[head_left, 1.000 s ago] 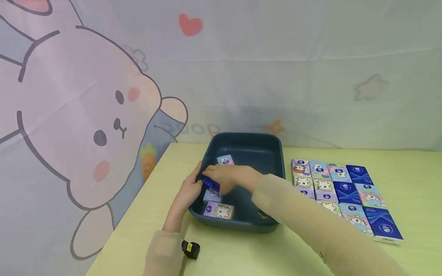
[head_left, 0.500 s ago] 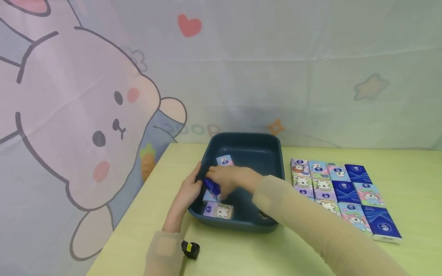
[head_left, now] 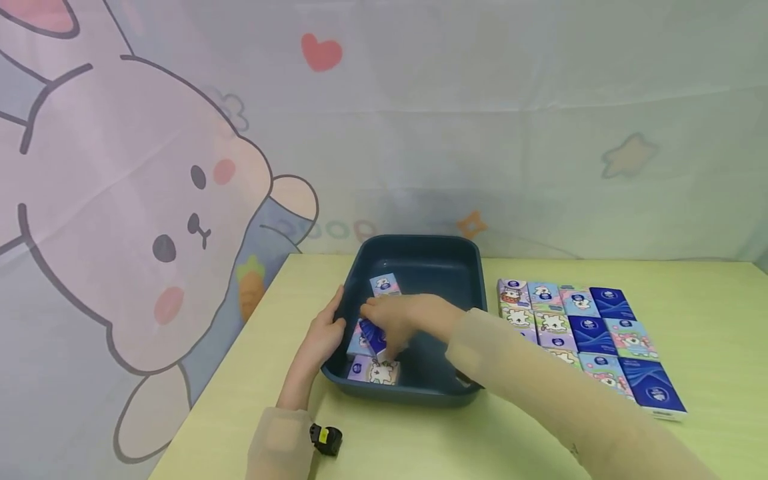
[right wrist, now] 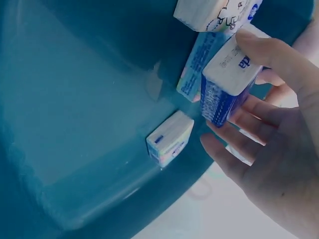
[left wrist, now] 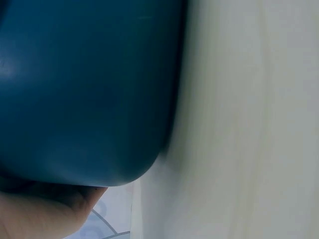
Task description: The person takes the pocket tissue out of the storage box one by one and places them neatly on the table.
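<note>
Inside a dark teal plastic bin (head_left: 426, 270), my right hand (head_left: 402, 317) pinches a dark blue tissue pack (right wrist: 217, 97) between thumb and fingers. The pack is tilted above a light blue pack (right wrist: 192, 69) by the left wall. My left hand (head_left: 323, 340) grips the bin's left rim, thumb over the edge; its other fingers are partly hidden. A purple cartoon pack (head_left: 373, 370) lies in the near left corner, and another light blue pack (head_left: 385, 284) lies farther back along the same side. My right hand covers part of the blue pack in the head view.
Right of the bin, several tissue packs (head_left: 591, 333) lie in tight rows on the yellow-green table (head_left: 708, 320). A small black object with a yellow mark (head_left: 327, 440) sits by my left sleeve. Behind the table hangs a cartoon backdrop (head_left: 408, 133).
The blue pack has come away from my left thumb and turned, moving slightly nearer and lower in the bin with my right hand. My left hand stays on the rim. The head view has shifted slightly.
</note>
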The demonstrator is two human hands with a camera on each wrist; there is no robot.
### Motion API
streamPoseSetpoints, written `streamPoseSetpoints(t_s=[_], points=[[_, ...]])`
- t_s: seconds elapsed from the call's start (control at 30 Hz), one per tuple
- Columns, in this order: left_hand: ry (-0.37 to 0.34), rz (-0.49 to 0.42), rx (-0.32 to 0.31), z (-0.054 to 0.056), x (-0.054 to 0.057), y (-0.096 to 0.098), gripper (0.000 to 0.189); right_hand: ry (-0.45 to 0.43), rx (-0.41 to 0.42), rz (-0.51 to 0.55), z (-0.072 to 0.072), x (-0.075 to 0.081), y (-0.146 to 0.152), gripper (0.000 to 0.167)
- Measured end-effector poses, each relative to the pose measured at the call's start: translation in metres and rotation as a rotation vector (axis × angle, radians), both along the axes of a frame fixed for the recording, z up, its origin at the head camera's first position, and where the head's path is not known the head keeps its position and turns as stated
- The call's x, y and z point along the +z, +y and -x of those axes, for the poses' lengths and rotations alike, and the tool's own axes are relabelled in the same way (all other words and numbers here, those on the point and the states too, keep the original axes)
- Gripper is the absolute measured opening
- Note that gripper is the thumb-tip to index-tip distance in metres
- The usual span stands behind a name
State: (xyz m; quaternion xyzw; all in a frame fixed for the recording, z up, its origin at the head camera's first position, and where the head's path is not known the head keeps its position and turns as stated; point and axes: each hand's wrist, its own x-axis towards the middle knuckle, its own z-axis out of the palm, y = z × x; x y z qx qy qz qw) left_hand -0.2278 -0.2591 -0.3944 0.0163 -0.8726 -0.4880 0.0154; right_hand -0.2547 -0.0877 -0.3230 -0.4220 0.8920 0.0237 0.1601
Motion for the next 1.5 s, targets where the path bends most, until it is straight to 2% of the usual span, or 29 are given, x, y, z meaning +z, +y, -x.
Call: streamPoseSetpoints(t_s=[0.43,0.77,0.93,1.13,1.33,1.5], points=[[-0.014,0.025,0.021,0.001,-0.002,0.000,0.063,0.002,0.014,0.176,-0.023,-0.002,0.053,0.073],[-0.019,0.026,0.008,0.003,-0.002,0.001,0.064,0.002,-0.089,0.393,-0.044,-0.002,0.096,0.076],[-0.015,0.022,0.010,0.002,-0.002,0.001,0.064,0.054,-0.137,0.485,-0.053,-0.006,0.110,0.079],[-0.017,0.015,0.006,0.002,-0.002,0.001,0.063,0.094,-0.237,0.582,-0.060,-0.012,0.130,0.081],[-0.020,0.018,0.016,0.001,0.000,0.001,0.063,0.139,-0.322,0.625,-0.066,-0.017,0.152,0.084],[-0.022,0.018,0.013,0.001,0.000,0.000,0.064,0.122,-0.393,0.669,-0.074,-0.022,0.168,0.085]])
